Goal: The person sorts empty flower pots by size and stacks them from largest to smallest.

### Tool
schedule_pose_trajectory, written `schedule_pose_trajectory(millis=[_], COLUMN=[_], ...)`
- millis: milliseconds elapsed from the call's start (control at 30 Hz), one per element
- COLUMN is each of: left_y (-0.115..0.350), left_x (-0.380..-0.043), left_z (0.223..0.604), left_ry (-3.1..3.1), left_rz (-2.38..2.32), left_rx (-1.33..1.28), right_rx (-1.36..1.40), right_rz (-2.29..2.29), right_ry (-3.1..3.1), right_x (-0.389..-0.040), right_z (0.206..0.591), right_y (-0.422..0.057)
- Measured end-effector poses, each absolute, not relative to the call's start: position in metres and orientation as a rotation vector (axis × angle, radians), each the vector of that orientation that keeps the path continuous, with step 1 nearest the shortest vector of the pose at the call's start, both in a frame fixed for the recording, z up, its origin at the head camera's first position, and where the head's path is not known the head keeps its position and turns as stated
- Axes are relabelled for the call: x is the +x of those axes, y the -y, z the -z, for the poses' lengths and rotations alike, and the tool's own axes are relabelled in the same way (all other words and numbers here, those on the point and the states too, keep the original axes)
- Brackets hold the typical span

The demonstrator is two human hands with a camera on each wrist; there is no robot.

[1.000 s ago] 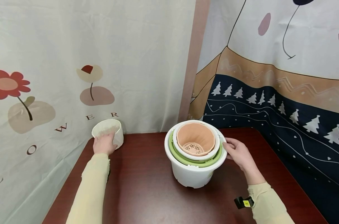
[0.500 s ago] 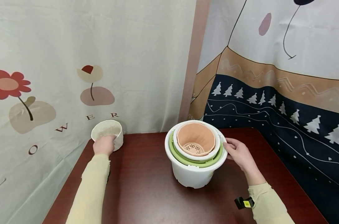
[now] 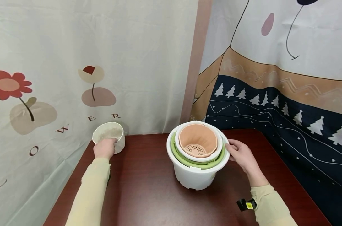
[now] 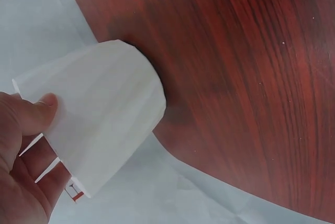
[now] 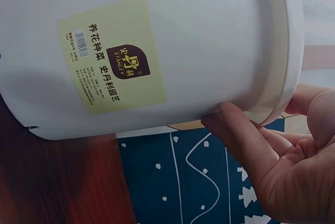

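Note:
At the table's far left corner stands a small white flowerpot point(image 3: 120, 145). My left hand point(image 3: 104, 148) pinches its near rim, with the thumb point(image 4: 39, 111) on the outer wall and the other fingers inside the mouth. Right of centre is a large white flowerpot point(image 3: 194, 178) with smaller pots nested in it: a green one point(image 3: 199, 165), a white one point(image 3: 197, 159) and, innermost, a peach one point(image 3: 197, 136) with a perforated base. My right hand point(image 3: 241, 156) grips the large pot's rim at its right side, the thumb below the lip. A yellow label point(image 5: 112, 56) shows on that pot's wall.
The dark red wooden table point(image 3: 148, 175) lies under both sets of pots. A pale printed curtain point(image 3: 142, 69) hangs along its back and left, close behind the small pot. A navy cloth with white trees point(image 3: 272, 125) hangs on the right.
My left hand's fingers, spread over the small pot's mouth a second ago, have drawn back to its near rim. The pot has dipped slightly toward me. My right hand stays put.

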State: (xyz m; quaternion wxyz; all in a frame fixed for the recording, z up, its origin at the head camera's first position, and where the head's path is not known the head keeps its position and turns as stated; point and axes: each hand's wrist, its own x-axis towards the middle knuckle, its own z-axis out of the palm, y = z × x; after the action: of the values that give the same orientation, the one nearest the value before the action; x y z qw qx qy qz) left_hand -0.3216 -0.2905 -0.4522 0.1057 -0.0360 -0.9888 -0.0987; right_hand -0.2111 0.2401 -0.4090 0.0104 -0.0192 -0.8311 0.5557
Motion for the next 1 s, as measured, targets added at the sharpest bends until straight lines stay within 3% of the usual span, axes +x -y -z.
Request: schedule_pose_trajectory(millis=[1000], left_y=[0.272], left_x=[-0.307], left_z=[0.425], left_ry=[2.938], left_rz=[0.223], left_rx=[-0.371], right_rx=[-0.072], right_rz=[-1.725], right_ry=[2.598], right_x=[-0.208], right_z=[0.404], right_y=[-0.237])
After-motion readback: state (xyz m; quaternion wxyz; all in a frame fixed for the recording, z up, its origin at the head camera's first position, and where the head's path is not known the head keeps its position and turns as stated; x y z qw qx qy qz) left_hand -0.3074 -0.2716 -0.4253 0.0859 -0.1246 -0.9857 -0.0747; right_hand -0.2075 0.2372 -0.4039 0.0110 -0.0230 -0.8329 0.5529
